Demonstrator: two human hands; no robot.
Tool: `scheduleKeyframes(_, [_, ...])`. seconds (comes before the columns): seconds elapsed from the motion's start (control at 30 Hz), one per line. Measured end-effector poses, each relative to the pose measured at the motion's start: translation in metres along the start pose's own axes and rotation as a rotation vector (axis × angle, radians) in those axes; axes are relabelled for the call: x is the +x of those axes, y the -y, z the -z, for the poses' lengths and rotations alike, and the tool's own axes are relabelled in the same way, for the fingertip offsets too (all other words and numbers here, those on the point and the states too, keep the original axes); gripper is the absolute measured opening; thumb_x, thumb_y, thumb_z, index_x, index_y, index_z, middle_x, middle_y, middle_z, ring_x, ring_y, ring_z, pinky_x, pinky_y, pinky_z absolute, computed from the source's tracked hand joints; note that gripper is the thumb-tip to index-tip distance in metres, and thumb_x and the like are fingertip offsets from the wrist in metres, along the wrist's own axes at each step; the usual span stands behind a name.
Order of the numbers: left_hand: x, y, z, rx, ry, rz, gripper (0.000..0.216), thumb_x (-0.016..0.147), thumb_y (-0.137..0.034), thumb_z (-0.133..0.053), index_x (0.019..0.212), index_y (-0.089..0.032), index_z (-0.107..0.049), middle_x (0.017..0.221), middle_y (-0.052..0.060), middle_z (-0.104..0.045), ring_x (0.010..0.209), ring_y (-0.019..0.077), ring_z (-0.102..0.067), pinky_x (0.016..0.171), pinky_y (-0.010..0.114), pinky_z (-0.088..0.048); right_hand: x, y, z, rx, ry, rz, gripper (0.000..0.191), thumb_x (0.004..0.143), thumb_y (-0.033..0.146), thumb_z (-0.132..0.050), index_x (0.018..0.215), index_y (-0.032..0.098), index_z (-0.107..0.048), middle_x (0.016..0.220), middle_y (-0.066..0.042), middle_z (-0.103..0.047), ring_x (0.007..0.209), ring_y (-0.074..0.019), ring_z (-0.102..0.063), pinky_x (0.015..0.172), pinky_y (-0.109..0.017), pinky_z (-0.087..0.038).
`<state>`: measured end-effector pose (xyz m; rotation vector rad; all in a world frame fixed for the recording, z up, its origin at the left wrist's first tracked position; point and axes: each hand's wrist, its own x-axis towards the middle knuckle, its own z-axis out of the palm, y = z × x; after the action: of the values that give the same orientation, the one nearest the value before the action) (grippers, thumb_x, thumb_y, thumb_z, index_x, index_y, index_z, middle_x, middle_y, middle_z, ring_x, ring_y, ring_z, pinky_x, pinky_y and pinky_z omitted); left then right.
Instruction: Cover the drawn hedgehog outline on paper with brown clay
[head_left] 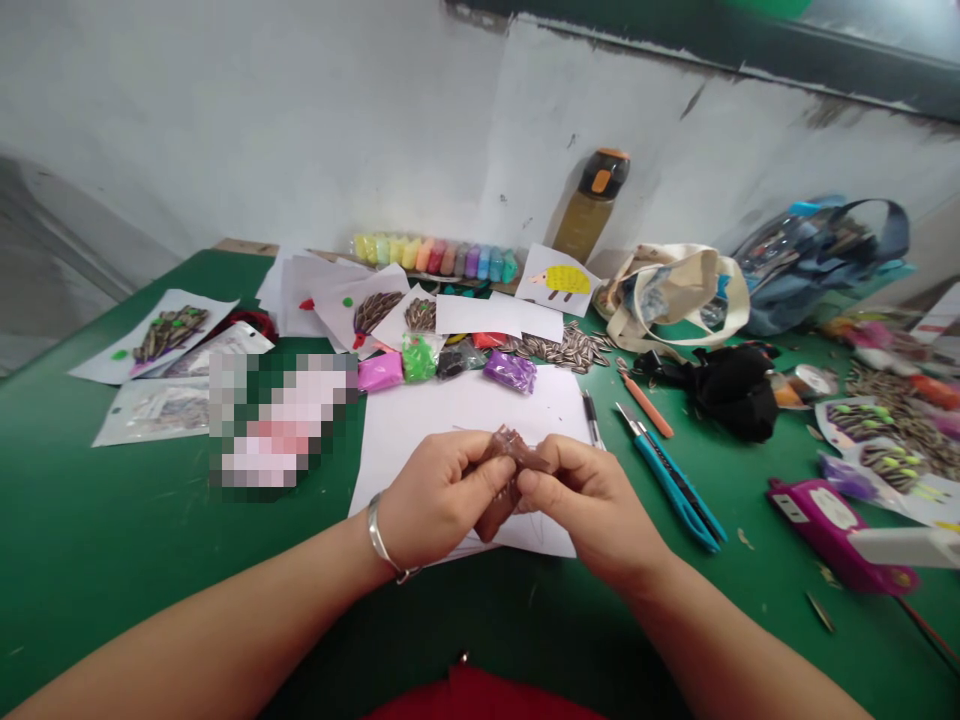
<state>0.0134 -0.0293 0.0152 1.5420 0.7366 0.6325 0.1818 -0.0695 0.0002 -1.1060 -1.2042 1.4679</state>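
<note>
Between both hands is a small brown packet of modelling clay [493,518], its crinkled top pinched by the thumbs and fingers. My left hand [439,497], with a silver bangle at the wrist, grips the packet's left side. On the other side, my right hand [592,503] pinches its upper right corner. Below them lies a white sheet of paper [420,410] with faint pencil lines. Along the sheet's far edge sit a pink clay packet [381,371], a green one [419,357], a black one [459,360] and a purple one [510,372].
Right of the paper lie a pen [592,418], a blue utility knife [675,485] and an orange tool [645,400]. Sunflower seeds [562,347] are heaped behind. A bottle [591,205] stands by the wall, beside a cream bag [675,290]. Seed-covered drawings [169,335] lie left.
</note>
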Motion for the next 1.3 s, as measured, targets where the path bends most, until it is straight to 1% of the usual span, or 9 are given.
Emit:
scheduleKeyframes(0.17, [0.0,-0.001,-0.001,0.139,-0.038,-0.037,0.039,0.094,-0.026,-0.045,0.056,-0.017,-0.048,0.051,-0.002,-0.051,0.053,0.0099,-0.046,0.058,0.024,-0.039,0.001,0.002,-0.004,0.162,0.102,0.0,0.026,0.086,0.03,-0.062,0.066,0.022,-0.048,0.06,0.0,-0.066,0.064,-0.0185,-0.064,0.07,-0.035,-0.05])
scheduleKeyframes(0.3, [0.0,-0.002,-0.002,0.178,-0.057,-0.068,0.041,0.096,-0.025,-0.044,0.055,-0.017,-0.047,0.049,-0.003,-0.048,0.051,0.0095,-0.043,0.056,0.024,-0.036,0.001,-0.004,-0.002,0.188,0.083,0.013,0.029,0.082,0.03,-0.067,0.061,0.02,-0.05,0.059,0.002,-0.062,0.063,-0.016,-0.06,0.067,-0.031,-0.047])
scheduleKeyframes(0.43, [-0.001,-0.003,0.001,0.16,-0.016,-0.084,0.043,0.097,-0.025,-0.042,0.055,-0.017,-0.047,0.047,-0.004,-0.048,0.052,0.0091,-0.046,0.059,0.023,-0.039,0.001,-0.006,0.003,0.202,0.067,-0.053,0.028,0.082,0.031,-0.069,0.063,0.018,-0.053,0.057,0.005,-0.053,0.058,-0.0104,-0.049,0.06,-0.025,-0.037])
scheduleKeyframes(0.6, [-0.001,-0.002,0.006,0.17,-0.006,-0.056,0.042,0.096,-0.024,-0.045,0.055,-0.017,-0.047,0.045,-0.005,-0.049,0.051,0.0087,-0.047,0.062,0.022,-0.041,0.002,-0.003,0.007,0.237,0.071,-0.09,0.024,0.077,0.028,-0.075,0.069,0.017,-0.054,0.064,0.004,-0.055,0.065,-0.0111,-0.049,0.065,-0.026,-0.036])
scheduleKeyframes(0.77, [0.0,0.0,0.003,0.016,0.105,0.012,0.041,0.096,-0.026,-0.045,0.056,-0.017,-0.046,0.043,-0.004,-0.049,0.045,0.0079,-0.045,0.053,0.021,-0.039,0.0,-0.001,0.004,0.256,0.046,-0.078,0.032,0.074,0.026,-0.076,0.062,0.017,-0.047,0.06,0.005,-0.049,0.061,-0.0096,-0.042,0.062,-0.025,-0.031])
scheduleKeyframes(0.97, [0.001,0.0,-0.001,-0.156,0.172,0.007,0.03,0.094,-0.028,-0.049,0.067,-0.015,-0.053,0.052,-0.003,-0.054,0.05,0.0095,-0.051,0.055,0.022,-0.042,0.001,0.001,0.004,0.366,-0.024,-0.125,0.033,0.071,0.024,-0.075,0.057,0.017,-0.047,0.053,0.005,-0.049,0.053,-0.008,-0.038,0.053,-0.023,-0.026])
scheduleKeyframes(1.07, [0.002,0.001,0.001,-0.182,0.145,0.054,0.022,0.09,-0.026,-0.056,0.07,-0.015,-0.054,0.052,-0.004,-0.053,0.048,0.009,-0.05,0.05,0.021,-0.041,0.001,-0.002,0.006,0.341,-0.012,-0.111,0.032,0.075,0.025,-0.074,0.058,0.017,-0.048,0.053,0.005,-0.051,0.053,-0.0071,-0.04,0.053,-0.022,-0.027])
scheduleKeyframes(1.17, [0.004,0.002,0.005,-0.114,0.111,0.005,0.031,0.094,-0.026,-0.051,0.065,-0.015,-0.052,0.048,-0.005,-0.049,0.049,0.0074,-0.046,0.055,0.02,-0.04,0.002,-0.004,0.009,0.295,0.029,-0.121,0.024,0.079,0.027,-0.073,0.067,0.017,-0.055,0.059,0.005,-0.055,0.058,-0.0075,-0.047,0.058,-0.022,-0.034])
scheduleKeyframes(1.3, [0.005,0.004,0.008,-0.072,0.127,0.002,0.028,0.096,-0.026,-0.048,0.071,-0.014,-0.056,0.048,-0.006,-0.048,0.05,0.0074,-0.044,0.056,0.02,-0.04,0.003,-0.004,0.011,0.277,0.046,-0.134,0.02,0.076,0.024,-0.077,0.077,0.017,-0.059,0.068,0.003,-0.061,0.066,-0.0097,-0.056,0.066,-0.024,-0.042])
